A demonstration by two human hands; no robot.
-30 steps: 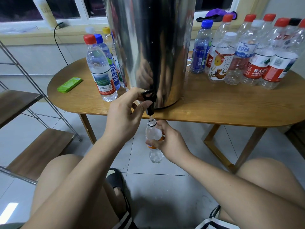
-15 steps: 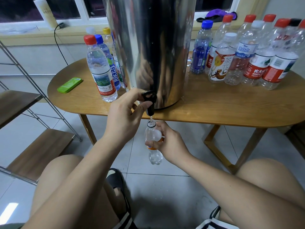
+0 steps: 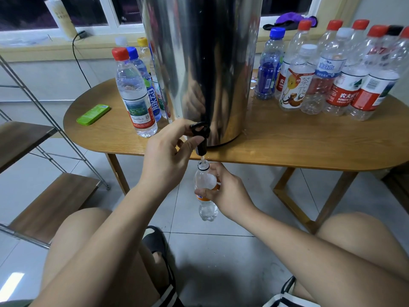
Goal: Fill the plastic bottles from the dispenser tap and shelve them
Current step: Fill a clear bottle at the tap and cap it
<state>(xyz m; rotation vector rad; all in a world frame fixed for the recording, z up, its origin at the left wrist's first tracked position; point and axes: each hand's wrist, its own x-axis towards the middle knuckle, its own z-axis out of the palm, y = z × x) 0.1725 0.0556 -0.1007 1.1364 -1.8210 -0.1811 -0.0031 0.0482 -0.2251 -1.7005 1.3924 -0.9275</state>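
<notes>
Legs: our bare knees fill the lower left and lower right of the frame. A black slipper (image 3: 155,240) lies on the grey tiled floor between them.
Right hand: our right hand (image 3: 229,191) is curled round the middle of the small clear plastic bottle with an orange label (image 3: 204,179). It holds it upright just below the centre of the frame.
Bottle: it is uncapped, with its mouth directly under the spout, and a thin stream runs in. Our fingers hide the water level.
Left hand: our left hand (image 3: 164,161) pinches the black plastic tap (image 3: 200,138) at centre frame, thumb against the spout and fingers over the lever.
Doing it well: we judge the neck should stay centred under the stream and the bottle plumb. We should watch the clear shoulder and release the lever before water reaches the neck.
Edges: the tap overhangs the front edge of the oval light-wood worktop (image 3: 287,142), so the bottle hangs over the floor. There is little room above its mouth, so it should come out downward first and then toward us.
Dispenser: the tall polished steel drum (image 3: 199,63) stands at the worktop's front edge, top centre.
Left side: the capped bottles holding water (image 3: 136,100) stand just beside the drum, and a flat green case (image 3: 93,114) lies further left. The metal-framed shelf with wooden boards (image 3: 51,207) is at far left, and the way to it passes our left knee.
Right side: a cluster of capped, empty-looking bottles (image 3: 343,80) crowds the upper right.
</notes>
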